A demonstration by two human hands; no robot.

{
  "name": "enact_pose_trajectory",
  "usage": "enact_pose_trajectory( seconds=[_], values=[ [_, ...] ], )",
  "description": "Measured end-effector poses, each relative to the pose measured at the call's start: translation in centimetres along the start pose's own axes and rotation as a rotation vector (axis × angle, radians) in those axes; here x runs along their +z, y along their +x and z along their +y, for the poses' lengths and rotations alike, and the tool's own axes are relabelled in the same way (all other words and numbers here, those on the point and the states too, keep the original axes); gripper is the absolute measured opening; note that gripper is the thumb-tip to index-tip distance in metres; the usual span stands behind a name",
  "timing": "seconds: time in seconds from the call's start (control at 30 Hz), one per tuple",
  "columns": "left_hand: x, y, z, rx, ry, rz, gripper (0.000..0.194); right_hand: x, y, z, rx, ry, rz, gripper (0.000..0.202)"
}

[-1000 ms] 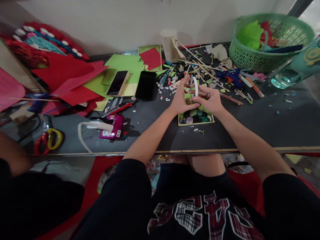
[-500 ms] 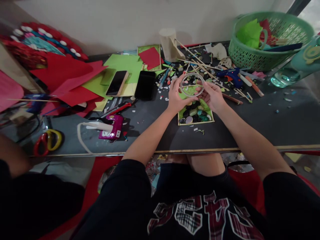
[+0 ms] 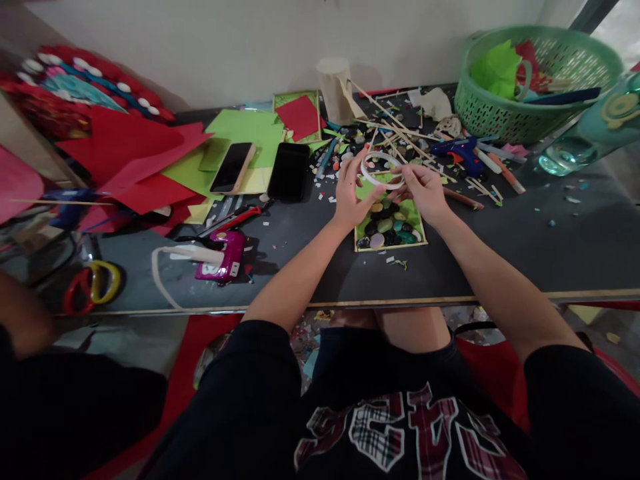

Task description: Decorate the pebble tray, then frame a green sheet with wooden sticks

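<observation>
White ring [image 3: 375, 183] betw. L hand [image 3: 351, 190] & R hand [image 3: 425, 193]

L fingers curve round its outer edge; R fingertips pinch opp. side — prob. a two-sided grip to steady the thin, smooth hoop (material unclear). It's above far end of green-floored frame [image 3: 391, 247] w/ glossy rounded stones [image 3: 385, 225], set close, likely for easy reach. Beyond — slim wooden sticks [image 3: 400, 137], blue glue gun [image 3: 463, 155], perforated plastic basket [image 3: 483, 110].
</observation>
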State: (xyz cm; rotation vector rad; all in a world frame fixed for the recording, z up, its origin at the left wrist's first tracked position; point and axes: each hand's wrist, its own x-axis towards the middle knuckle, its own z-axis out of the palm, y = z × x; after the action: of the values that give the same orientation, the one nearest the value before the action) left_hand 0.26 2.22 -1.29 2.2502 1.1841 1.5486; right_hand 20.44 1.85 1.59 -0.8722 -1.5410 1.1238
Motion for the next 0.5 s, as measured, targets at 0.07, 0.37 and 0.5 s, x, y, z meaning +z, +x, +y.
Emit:
enact_pose_trajectory(
  seconds=[0.07,0.37,0.5],
  values=[
    [0.1,0.0,-0.3,-0.025,-0.02,0.018,0.072,0.2,-0.5,-1.0,-0.092,-0.201,-0.067,0.061],
    [-0.1,0.7,1.4,-0.078,-0.074,-0.031,0.06,1.0,-0.7,-1.6,-0.431,-0.654,-0.174,0.048],
    [-0.2,0.7,1.5,0.015,-0.039,-0.037,0.054,1.2,-1.3,-1.3,-0.375,-0.627,-0.182,0.036]
  ],
)
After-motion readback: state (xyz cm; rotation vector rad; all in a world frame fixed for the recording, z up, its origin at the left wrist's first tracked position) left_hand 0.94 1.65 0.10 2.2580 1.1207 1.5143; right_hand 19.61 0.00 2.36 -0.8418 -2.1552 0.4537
